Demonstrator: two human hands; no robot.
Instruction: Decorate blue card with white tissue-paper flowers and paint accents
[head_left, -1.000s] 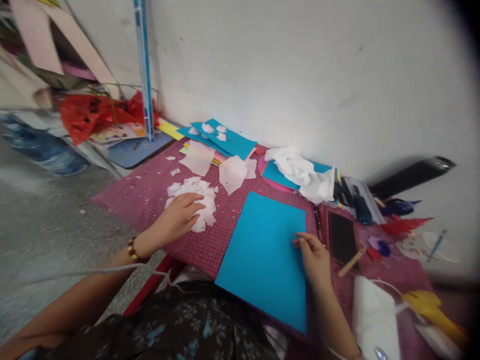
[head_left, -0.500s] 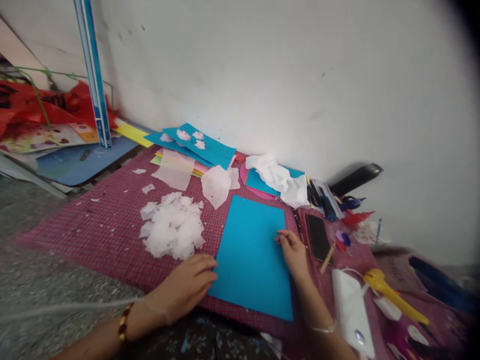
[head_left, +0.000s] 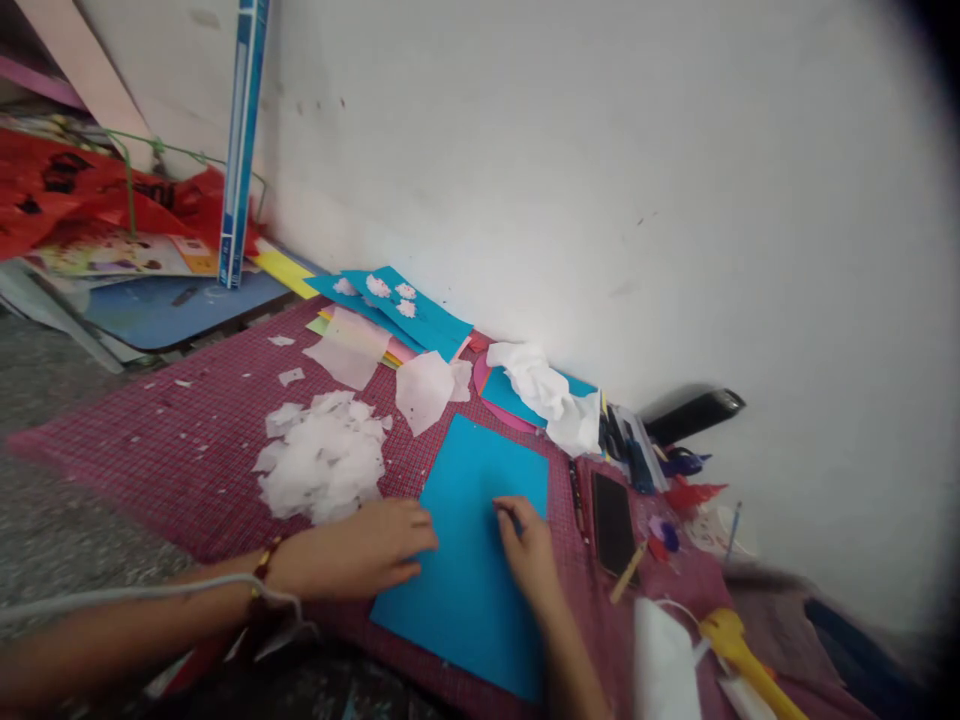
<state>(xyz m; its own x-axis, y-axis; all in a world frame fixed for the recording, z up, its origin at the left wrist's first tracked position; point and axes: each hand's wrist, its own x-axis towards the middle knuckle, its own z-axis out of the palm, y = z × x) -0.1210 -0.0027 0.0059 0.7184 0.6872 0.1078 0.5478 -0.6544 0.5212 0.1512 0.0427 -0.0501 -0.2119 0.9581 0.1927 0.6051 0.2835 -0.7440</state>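
A blue sheet of paper (head_left: 480, 620) lies flat on the red checked cloth in front of me. My left hand (head_left: 394, 545) reaches over its left edge, with its fingers apart and nothing seen in them. Above the right part of the sheet is my right hand (head_left: 525, 545), thumb and fingertips drawn together. Anything pinched there is too small to make out. To the left lies a pile of torn white tissue paper (head_left: 322, 460). Beyond the sheet are flat pieces of tissue (head_left: 424, 390). At the back, blue sheets (head_left: 431, 315) bear white fluffy clumps with reddish dots.
Crumpled white tissue (head_left: 540, 385) sits near the wall. On the right are a pencil (head_left: 578, 500), a phone (head_left: 613, 520), a wooden stick (head_left: 628, 572), a white case (head_left: 664, 660) and a yellow glue gun (head_left: 742, 655). A cord (head_left: 150, 595) crosses my left forearm.
My right hand has moved left, from the sheet's right edge to over its surface. My left hand reaches slightly farther over the left edge. The camera view has shifted.
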